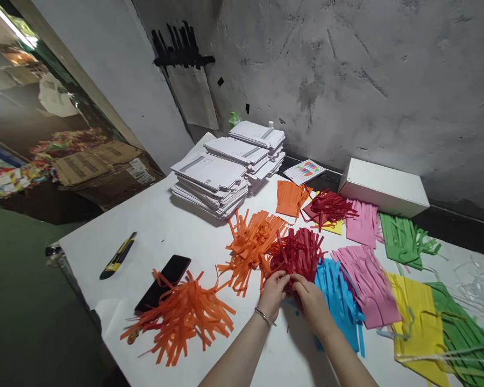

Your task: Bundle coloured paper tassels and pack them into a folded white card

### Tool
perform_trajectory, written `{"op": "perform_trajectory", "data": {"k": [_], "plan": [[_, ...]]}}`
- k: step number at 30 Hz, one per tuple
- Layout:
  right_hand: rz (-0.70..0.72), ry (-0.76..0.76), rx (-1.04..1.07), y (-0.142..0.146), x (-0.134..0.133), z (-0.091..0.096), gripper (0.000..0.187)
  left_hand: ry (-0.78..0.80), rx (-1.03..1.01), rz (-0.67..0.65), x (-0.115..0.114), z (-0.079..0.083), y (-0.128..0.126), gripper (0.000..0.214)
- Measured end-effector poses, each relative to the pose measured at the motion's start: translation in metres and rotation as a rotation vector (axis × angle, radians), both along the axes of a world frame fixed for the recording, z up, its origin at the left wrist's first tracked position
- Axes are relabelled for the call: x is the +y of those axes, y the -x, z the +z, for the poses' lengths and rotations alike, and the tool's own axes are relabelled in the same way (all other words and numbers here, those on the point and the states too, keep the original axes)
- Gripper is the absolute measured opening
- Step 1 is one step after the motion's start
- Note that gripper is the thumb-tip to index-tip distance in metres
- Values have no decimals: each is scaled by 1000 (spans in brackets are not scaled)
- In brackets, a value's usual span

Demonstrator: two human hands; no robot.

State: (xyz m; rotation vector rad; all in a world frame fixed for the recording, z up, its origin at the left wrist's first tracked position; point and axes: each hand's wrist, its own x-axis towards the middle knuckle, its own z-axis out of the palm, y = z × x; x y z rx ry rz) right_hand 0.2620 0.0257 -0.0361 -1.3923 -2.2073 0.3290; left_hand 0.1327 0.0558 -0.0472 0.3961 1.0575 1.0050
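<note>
A dark red fringed tassel (300, 250) lies on the white table in front of me. My left hand (273, 294), with a bracelet at the wrist, pinches the tassel's near end. Close beside it, my right hand (310, 302) is also closed on that end, fingertips nearly touching the left ones. What exactly sits between the fingertips is hidden. An orange tassel (256, 242) spreads out just left of the red one, and a second orange tassel (189, 317) lies nearer the left edge. Blue fringed material (339, 301) is right beside my right hand.
Stacks of flat white cardboard (213, 171) stand at the back. A box cutter (119, 255) and a phone (161, 285) lie left. Pink (367, 285), yellow (417, 317) and green fringed pieces (401, 239) cover the right side. A white box (387, 185) stands against the wall.
</note>
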Motion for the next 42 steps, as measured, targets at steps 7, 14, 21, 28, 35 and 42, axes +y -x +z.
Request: {"op": "perform_trajectory", "data": {"k": [7,14,21,28,35,42], "plan": [[-47,7,-166,-10,5,11,15,-7,-7,8,1,-4,-1,44],[-128,30,-112,-5,2,11,19,-37,-62,23,-3,-4,0,49],[-57,33,-61,-1,10,13,15,-56,-81,7,-5,-7,3,49],[-118,-66,1,0,10,1,19,-52,-90,8,-5,-14,0,43],[-116,-218,-40,-1,3,-5,22,-37,-50,28,-2,-20,0,23],[179,-326,-202,-9,5,-4,27,-91,57,83,-2,-17,-3,41]]}}
